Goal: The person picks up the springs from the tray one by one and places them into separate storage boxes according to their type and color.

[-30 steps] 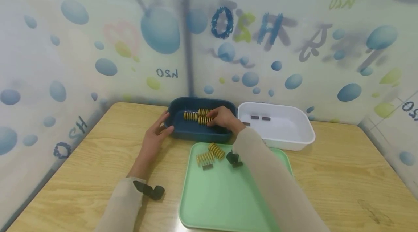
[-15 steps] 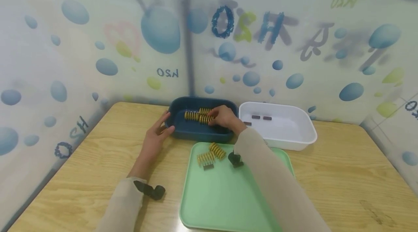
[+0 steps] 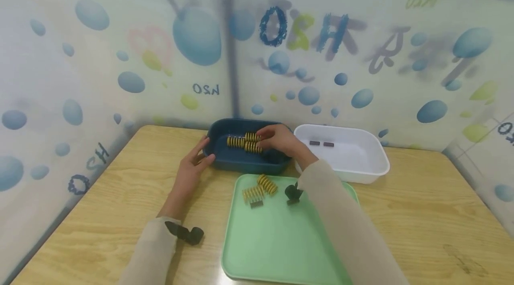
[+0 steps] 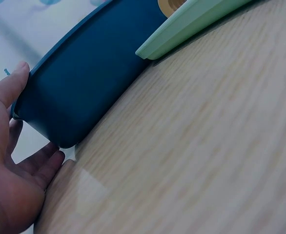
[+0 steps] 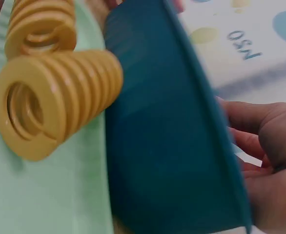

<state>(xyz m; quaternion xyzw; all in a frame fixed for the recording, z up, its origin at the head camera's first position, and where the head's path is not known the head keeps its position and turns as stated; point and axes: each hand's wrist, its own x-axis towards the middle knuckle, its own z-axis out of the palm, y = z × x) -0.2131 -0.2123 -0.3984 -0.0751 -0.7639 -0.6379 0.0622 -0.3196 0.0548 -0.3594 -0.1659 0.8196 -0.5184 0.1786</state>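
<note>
A dark blue bin (image 3: 241,167) stands at the back with three yellow coil springs (image 3: 235,142) lying close together inside. My left hand (image 3: 190,170) touches the bin's left end with spread fingers. In the left wrist view, its thumb (image 4: 20,78) lies at the rim and other fingertips reach the lower corner. My right hand (image 3: 281,140) is over the bin's right part, thumb and index fingertips apart at the springs' right ends. In the right wrist view, its fingertips are hidden behind the bin wall.
A green tray (image 3: 281,240) in front bears two yellow springs (image 3: 267,184) and small dark springs (image 3: 256,204). A white bin (image 3: 361,155) with small dark pieces (image 3: 328,144) stands right of the blue bin. The patterned wall (image 3: 152,97) rises behind the wooden table (image 3: 421,213).
My right hand has lifted slightly and shifted right, its fingertips drawing back from the springs. The springs in the bin and my left hand stay in place.
</note>
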